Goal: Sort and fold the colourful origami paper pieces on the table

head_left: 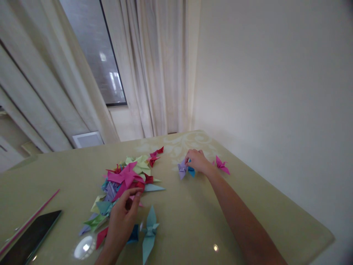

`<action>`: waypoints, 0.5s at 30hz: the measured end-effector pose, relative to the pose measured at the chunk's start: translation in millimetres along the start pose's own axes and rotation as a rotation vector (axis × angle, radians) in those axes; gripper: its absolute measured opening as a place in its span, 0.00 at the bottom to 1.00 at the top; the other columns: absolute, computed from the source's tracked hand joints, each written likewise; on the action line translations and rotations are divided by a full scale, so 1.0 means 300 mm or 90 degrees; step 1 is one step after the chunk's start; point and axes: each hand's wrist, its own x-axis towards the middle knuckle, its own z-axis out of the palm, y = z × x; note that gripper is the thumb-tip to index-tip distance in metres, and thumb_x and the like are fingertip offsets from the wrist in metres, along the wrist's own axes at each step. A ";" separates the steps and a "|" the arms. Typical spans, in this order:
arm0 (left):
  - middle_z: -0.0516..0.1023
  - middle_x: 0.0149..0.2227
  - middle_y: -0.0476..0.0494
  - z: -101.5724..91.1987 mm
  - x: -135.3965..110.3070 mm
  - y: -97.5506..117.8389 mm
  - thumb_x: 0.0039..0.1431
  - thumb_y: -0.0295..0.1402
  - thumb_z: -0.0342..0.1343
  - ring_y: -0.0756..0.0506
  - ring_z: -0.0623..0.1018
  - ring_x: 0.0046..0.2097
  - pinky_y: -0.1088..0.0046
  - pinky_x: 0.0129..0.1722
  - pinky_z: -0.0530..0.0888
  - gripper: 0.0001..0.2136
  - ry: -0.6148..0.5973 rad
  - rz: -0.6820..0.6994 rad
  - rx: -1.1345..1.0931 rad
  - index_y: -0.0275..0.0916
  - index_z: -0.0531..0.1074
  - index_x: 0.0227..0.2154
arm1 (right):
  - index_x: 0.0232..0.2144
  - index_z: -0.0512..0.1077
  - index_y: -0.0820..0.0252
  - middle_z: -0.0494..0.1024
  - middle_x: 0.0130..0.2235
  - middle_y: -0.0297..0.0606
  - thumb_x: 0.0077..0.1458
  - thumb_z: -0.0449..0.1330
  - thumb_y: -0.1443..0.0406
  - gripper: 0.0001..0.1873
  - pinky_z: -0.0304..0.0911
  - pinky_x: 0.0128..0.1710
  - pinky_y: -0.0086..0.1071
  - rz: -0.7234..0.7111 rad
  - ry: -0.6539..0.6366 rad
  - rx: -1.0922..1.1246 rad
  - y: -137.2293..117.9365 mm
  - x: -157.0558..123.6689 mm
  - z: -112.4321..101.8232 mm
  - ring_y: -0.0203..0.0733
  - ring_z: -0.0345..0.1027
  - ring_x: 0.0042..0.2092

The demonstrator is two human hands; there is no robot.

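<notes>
My left hand (125,209) is at the near edge of a heap of folded paper cranes. Its thumb and forefinger curl together at a red paper crane (140,185), partly hidden by the fingers. A large pink crane (125,177) lies on top of the heap. Farther off on the right, my right hand (196,160) has bent fingers closed at a purple paper crane (182,169). Partly under that hand sits a blue crane (191,171). A pink crane (222,164) stands apart to its right. Near me lies a light-blue crane (150,233) with wings spread.
On the left of the table (176,235) lie a dark phone (33,237) and a thin pink stick (35,215). A clear round object (85,247) shines beside the heap. The wall (275,92) borders the table's right side; curtains (154,66) hang behind.
</notes>
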 end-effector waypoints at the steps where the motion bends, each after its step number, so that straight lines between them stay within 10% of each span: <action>1: 0.73 0.22 0.52 0.000 0.000 0.000 0.60 0.57 0.57 0.46 0.69 0.23 0.73 0.23 0.64 0.25 0.000 -0.001 -0.001 0.39 0.80 0.43 | 0.36 0.87 0.53 0.84 0.48 0.43 0.56 0.70 0.69 0.07 0.54 0.53 0.39 -0.001 0.002 -0.001 0.000 0.000 0.001 0.51 0.72 0.55; 15: 0.72 0.21 0.52 0.001 -0.003 -0.003 0.60 0.57 0.57 0.46 0.69 0.23 0.73 0.23 0.63 0.24 0.006 0.003 -0.006 0.40 0.80 0.42 | 0.34 0.86 0.53 0.84 0.46 0.43 0.56 0.70 0.70 0.07 0.55 0.52 0.40 -0.015 0.021 0.004 0.000 -0.002 0.014 0.51 0.72 0.53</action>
